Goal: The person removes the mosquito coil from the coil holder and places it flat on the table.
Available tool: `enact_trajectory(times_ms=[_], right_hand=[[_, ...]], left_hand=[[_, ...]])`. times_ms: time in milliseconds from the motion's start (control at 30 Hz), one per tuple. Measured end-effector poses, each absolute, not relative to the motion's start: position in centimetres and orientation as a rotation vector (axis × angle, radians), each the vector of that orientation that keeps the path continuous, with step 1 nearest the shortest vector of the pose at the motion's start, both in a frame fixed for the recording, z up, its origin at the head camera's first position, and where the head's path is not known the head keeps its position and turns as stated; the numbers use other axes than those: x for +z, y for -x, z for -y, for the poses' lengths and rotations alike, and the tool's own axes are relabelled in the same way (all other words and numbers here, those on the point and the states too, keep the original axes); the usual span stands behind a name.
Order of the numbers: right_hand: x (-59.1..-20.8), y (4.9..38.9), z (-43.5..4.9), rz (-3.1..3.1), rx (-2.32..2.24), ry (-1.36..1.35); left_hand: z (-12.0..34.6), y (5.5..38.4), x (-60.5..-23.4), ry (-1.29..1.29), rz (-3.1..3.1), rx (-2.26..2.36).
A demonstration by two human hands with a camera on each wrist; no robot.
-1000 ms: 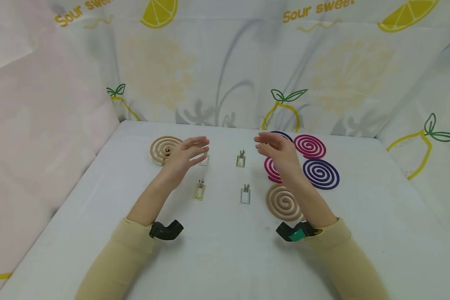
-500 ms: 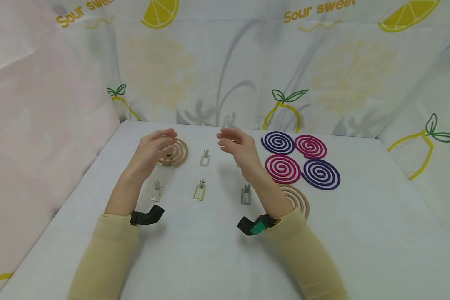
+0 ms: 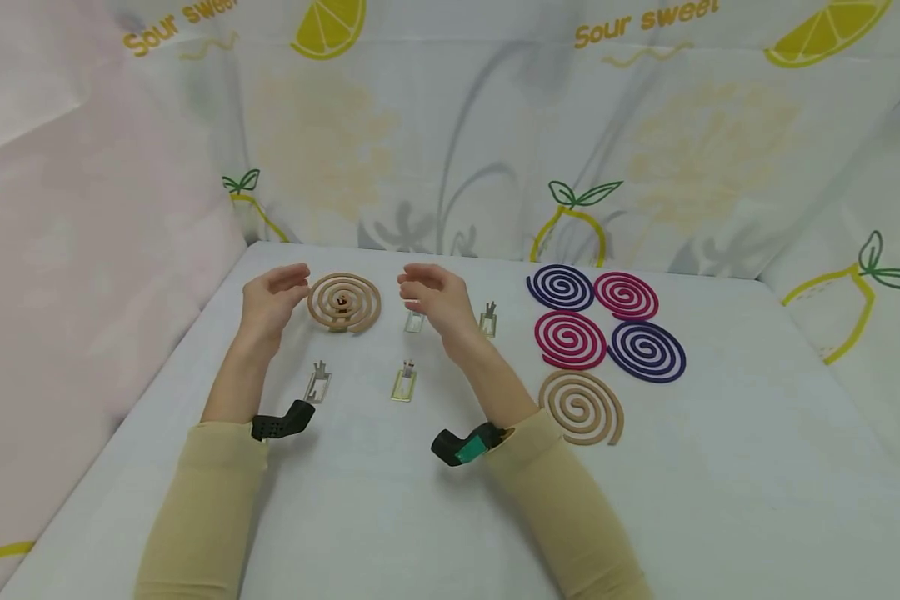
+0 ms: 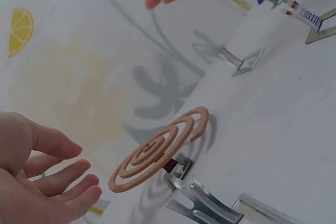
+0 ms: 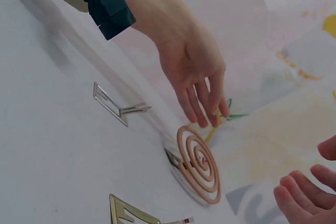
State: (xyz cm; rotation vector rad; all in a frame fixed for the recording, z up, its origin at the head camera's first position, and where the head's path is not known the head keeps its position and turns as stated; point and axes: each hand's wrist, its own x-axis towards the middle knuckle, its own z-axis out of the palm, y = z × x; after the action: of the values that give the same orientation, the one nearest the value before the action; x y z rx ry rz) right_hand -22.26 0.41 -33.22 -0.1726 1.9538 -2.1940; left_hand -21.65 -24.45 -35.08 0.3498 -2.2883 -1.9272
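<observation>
A tan mosquito coil [image 3: 360,307] lies raised on a small metal coil stand [image 3: 338,328] at the table's back left. My left hand [image 3: 266,307] hovers just left of this coil with its fingers relaxed, holding nothing. On the coil's other side, above the back middle stand [image 3: 414,323], my right hand [image 3: 441,302] is also bare, fingers loosely bent toward the left hand. The left wrist view shows the tan coil tilted on the stand's prong, apart from the left fingertips [image 4: 86,187]. Neither hand touches the coil.
Unloaded stands sit at front left [image 3: 317,386], front middle [image 3: 404,383] and back right [image 3: 488,323]. To the right lie flat coils: purple [image 3: 561,287], pink [image 3: 570,340] and tan [image 3: 580,408] among them. A printed cloth [image 3: 450,125] hangs behind the table.
Both hands have moved left, from over the middle and the right-hand coils to either side of the mounted tan coil, which now shows fully. The right forearm now covers the front right stand.
</observation>
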Motion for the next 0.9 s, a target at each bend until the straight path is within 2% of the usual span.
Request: enact_trajectory(times_ms=[133,533,900], right_hand=[[-33.7,22.7,0.4,-1.939,-2.181,0.171],[-36.3,23.6,1.4,-1.915,-2.089,0.179],[-37.1,23.7,1.7,-1.813,-2.018,0.153]], left_hand=[[24.9,21.9,-35.7,-0.405,2.291,-1.909],[25.2,22.2,-37.3,-0.352,2.278,-2.037],[25.5,22.4,-37.9,-0.409,2.122,-2.135]])
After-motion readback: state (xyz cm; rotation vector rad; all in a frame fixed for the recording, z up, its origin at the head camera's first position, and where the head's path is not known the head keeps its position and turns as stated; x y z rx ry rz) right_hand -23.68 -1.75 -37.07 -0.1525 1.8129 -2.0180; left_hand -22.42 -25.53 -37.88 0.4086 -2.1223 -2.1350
